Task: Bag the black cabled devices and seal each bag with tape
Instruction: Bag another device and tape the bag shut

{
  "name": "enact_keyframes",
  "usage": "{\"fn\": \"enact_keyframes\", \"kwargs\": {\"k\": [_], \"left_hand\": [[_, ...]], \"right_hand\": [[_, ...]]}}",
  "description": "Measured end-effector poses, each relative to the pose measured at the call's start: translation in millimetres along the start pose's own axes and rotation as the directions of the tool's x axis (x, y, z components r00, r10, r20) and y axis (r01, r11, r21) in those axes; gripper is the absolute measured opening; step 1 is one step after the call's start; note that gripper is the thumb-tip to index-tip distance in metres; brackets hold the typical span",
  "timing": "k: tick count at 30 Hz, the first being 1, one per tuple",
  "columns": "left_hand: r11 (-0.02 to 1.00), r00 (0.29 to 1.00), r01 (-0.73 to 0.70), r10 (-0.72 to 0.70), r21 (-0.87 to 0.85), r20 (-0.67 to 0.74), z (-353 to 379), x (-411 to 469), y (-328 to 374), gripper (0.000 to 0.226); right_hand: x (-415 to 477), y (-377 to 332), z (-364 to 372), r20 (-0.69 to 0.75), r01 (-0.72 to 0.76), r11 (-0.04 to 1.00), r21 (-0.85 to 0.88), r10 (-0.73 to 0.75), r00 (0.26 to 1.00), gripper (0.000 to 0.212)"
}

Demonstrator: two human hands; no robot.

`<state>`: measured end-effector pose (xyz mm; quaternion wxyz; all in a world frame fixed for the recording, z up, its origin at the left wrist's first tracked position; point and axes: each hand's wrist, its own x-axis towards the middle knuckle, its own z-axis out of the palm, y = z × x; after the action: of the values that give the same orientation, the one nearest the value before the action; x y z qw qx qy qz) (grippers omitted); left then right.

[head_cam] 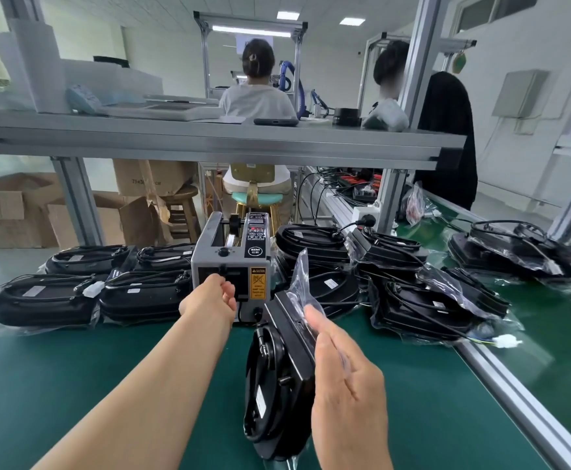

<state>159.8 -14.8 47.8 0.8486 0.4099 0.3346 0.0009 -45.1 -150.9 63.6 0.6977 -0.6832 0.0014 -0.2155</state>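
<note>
Head view gives me the left hand (pixel 214 295) up against the front slot of the tape dispenser (pixel 229 262), fingers curled. I cannot tell from here whether they pinch any tape. The right hand (pixel 345 378) grips the black cabled device (pixel 277 385), which stands on edge on the green mat (pixel 107 385) just in front of the dispenser. Its clear bag (pixel 299 283) sticks up loose at the far end, and the thumb seems to press on the plastic. Bagged units (pixel 43 300) lie in rows to the left.
</note>
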Motion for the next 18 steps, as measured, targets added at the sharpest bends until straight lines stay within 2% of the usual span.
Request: {"fn": "enact_keyframes", "kwargs": {"k": [3, 6, 8, 10, 12, 14, 18], "left_hand": [[0.998, 0.998, -0.068, 0.068, -0.018, 0.012, -9, -13, 0, 0.009], [0.983, 0.974, -0.174, 0.162, 0.064, 0.162, -30, -38, -2, 0.016], [0.957, 0.917, -0.266, 0.214, 0.115, 0.336, -50, -65, -5, 0.016], [0.921, 0.822, -0.36, 0.236, 0.152, 0.518, -70, -96, -7, 0.016], [0.871, 0.731, -0.449, 0.231, 0.198, 0.642, -84, -126, -9, 0.018], [0.818, 0.679, -0.52, 0.224, 0.244, 0.699, -90, -147, -10, 0.024], [0.776, 0.662, -0.569, 0.235, 0.273, 0.712, -89, -165, -11, 0.024]], "right_hand": [[-1, 1, -2, 0.016, 0.011, 1.0, -0.011, -0.01, 1.0, 0.039], [-2, 3, -5, 0.025, 0.025, 0.999, 0.02, -0.025, 0.999, 0.04], [-5, 5, -6, 0.036, 0.04, 0.999, 0.021, -0.04, 0.999, 0.04], [-8, 7, -5, 0.042, 0.051, 0.998, 0.038, -0.053, 0.998, 0.04], [-11, 9, -3, 0.032, 0.061, 0.995, 0.076, -0.063, 0.997, 0.036], [-13, 10, -2, 0.007, 0.062, 0.991, 0.115, -0.063, 0.998, 0.031], [-13, 10, 0, -0.026, 0.065, 0.989, 0.136, -0.062, 0.998, 0.033]]}}
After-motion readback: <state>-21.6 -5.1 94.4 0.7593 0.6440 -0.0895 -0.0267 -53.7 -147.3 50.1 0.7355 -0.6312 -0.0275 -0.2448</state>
